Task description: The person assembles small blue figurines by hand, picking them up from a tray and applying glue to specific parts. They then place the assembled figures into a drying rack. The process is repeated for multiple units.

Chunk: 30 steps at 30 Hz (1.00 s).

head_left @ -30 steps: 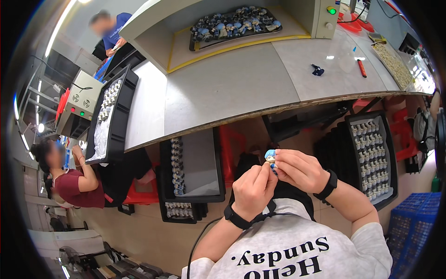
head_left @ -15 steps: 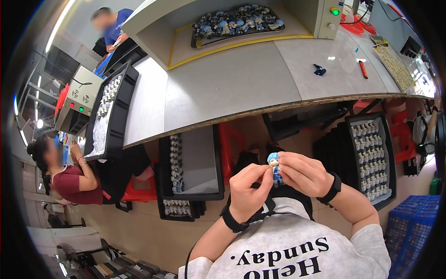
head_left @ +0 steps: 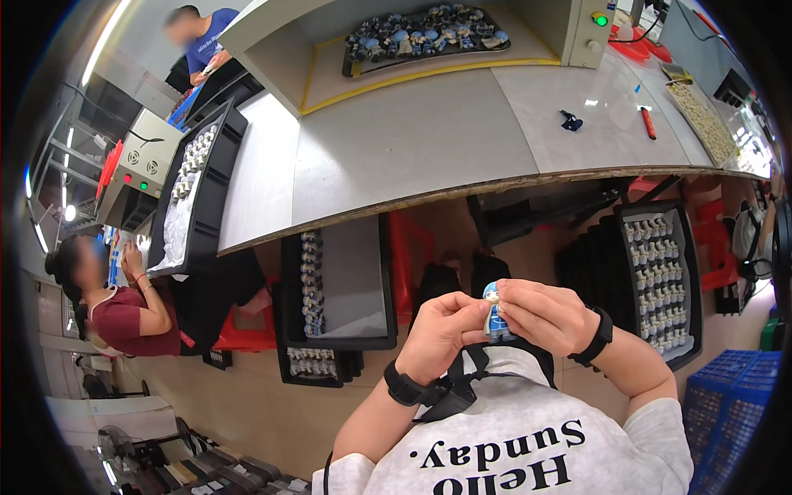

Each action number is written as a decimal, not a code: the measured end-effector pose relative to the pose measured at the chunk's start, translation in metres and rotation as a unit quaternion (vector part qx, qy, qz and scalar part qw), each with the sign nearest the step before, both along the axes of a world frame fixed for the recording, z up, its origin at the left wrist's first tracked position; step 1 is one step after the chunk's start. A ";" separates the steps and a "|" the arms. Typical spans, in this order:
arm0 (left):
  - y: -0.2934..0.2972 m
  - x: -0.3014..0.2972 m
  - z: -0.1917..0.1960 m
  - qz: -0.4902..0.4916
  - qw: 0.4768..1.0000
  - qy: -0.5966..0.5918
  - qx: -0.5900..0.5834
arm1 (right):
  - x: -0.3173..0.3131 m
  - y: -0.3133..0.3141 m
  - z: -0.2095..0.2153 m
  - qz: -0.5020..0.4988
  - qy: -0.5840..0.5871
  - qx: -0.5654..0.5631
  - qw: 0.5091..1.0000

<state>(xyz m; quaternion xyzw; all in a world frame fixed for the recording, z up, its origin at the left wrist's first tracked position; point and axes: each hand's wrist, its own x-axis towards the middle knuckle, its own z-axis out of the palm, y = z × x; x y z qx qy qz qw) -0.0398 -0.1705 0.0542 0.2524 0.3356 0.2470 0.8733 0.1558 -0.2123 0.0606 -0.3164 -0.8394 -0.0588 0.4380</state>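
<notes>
Between my two hands is a small toy figurine point(head_left: 497, 318) with light blue hair and a blue and white outfit, held upright in front of my chest. My left hand point(head_left: 441, 330) pinches its left side between thumb and forefinger. From the other side, my right hand point(head_left: 544, 316) grips its head and upper body, the fingers covering part of it. Beyond the table edge, a dark tray point(head_left: 425, 51) of similar blue-haired figurines lies inside a light box-shaped machine point(head_left: 577, 37) with a lit green button.
On the grey table point(head_left: 396, 140) lie a small dark blue piece point(head_left: 571, 121) and a red tool point(head_left: 648, 124). Black trays of figure parts stand at left point(head_left: 196, 190), below the table point(head_left: 346, 289) and at right point(head_left: 657, 280). Blue crates point(head_left: 726, 396) are lower right. A person point(head_left: 136, 318) sits at left.
The figurine has turned and sits slightly lower and to the right, with more of its blue outfit showing. My left hand has shifted a little right with it; both hands still hold it.
</notes>
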 end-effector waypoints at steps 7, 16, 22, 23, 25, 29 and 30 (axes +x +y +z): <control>-0.003 0.001 -0.008 0.011 0.998 -0.009 0.060 | 0.005 0.000 -0.007 0.042 0.013 -0.003 0.999; -0.005 0.005 -0.007 0.032 0.987 0.043 0.151 | 0.010 0.002 -0.013 0.006 0.011 0.001 1.000; -0.007 0.007 -0.014 0.086 0.984 0.048 0.147 | 0.002 0.000 -0.009 -0.084 0.039 -0.042 0.995; -0.007 0.008 -0.016 0.095 0.982 0.044 0.155 | -0.002 0.000 -0.008 -0.097 0.050 -0.066 0.992; -0.008 0.009 -0.022 0.114 0.978 0.038 0.171 | -0.009 -0.002 -0.010 -0.110 0.095 -0.099 0.984; -0.009 0.012 -0.023 0.143 0.974 0.035 0.173 | -0.019 -0.006 -0.017 -0.127 0.189 -0.167 0.959; -0.009 0.012 -0.024 0.148 0.972 0.034 0.178 | -0.022 -0.008 -0.019 -0.130 0.219 -0.190 0.948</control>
